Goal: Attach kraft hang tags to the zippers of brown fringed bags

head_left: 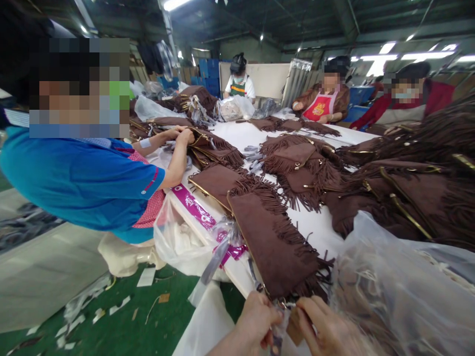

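Observation:
At the bottom edge my left hand (256, 324) and my right hand (326, 329) come together, fingers pinched on a small metal clasp and tag (284, 309). The clasp hangs at the near corner of a brown suede fringed bag (270, 237) that lies on the white table (315, 227). Just what sits between the fingertips is partly hidden. A crinkled clear plastic bag (401, 287) lies against my right hand.
Piles of brown fringed bags (408, 183) cover the table to the right and far side. A person in a blue shirt (85, 178) works at the left edge. Three more people sit at the far end. Scraps litter the green floor (111, 316).

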The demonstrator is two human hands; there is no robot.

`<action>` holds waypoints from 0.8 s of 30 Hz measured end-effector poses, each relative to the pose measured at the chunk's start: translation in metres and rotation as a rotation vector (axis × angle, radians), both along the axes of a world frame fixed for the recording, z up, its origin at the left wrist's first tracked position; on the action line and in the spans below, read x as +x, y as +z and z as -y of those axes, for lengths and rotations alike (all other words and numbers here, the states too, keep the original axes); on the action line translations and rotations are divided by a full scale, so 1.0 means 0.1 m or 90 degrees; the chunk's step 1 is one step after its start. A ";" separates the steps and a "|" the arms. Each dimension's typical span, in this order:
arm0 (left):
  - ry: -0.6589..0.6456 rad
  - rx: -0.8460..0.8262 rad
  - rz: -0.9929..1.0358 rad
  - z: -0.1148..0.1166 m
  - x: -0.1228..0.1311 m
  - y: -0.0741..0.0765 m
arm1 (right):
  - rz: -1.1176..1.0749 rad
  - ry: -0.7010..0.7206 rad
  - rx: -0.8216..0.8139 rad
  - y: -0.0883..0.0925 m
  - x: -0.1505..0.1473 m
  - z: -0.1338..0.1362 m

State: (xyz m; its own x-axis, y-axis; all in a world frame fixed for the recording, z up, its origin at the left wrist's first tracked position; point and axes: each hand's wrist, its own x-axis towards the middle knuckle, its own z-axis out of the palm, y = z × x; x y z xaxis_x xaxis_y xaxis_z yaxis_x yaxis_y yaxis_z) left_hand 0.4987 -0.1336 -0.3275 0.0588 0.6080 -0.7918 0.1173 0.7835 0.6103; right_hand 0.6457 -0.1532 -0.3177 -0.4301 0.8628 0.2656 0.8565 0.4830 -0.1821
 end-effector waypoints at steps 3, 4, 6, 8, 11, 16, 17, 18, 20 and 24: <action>0.004 0.008 0.024 0.01 -0.01 -0.03 | 0.002 0.009 0.024 -0.02 -0.01 0.02; 0.005 0.011 0.031 0.01 -0.01 -0.03 | 0.003 0.013 0.025 -0.02 -0.02 0.02; 0.006 0.013 0.040 0.01 -0.01 -0.03 | 0.001 0.021 0.024 -0.03 -0.03 0.02; 0.008 0.008 0.052 0.01 -0.01 -0.03 | -0.003 0.024 0.025 -0.05 -0.04 0.02; 0.018 0.000 0.082 0.01 -0.01 -0.02 | -0.011 0.030 0.023 -0.09 -0.06 0.03; 0.029 0.006 0.101 0.01 -0.01 0.04 | -0.025 0.016 0.001 -0.14 -0.10 0.07; 0.028 0.009 0.099 0.02 -0.01 0.06 | -0.027 0.013 0.003 -0.14 -0.10 0.08; 0.026 0.013 0.101 0.02 -0.01 0.07 | -0.029 0.017 0.009 -0.15 -0.09 0.08; 0.024 0.021 0.111 0.02 -0.01 0.09 | -0.032 0.035 0.018 -0.14 -0.07 0.09; 0.027 0.018 0.126 0.03 -0.01 0.10 | -0.025 0.034 0.012 -0.14 -0.02 0.08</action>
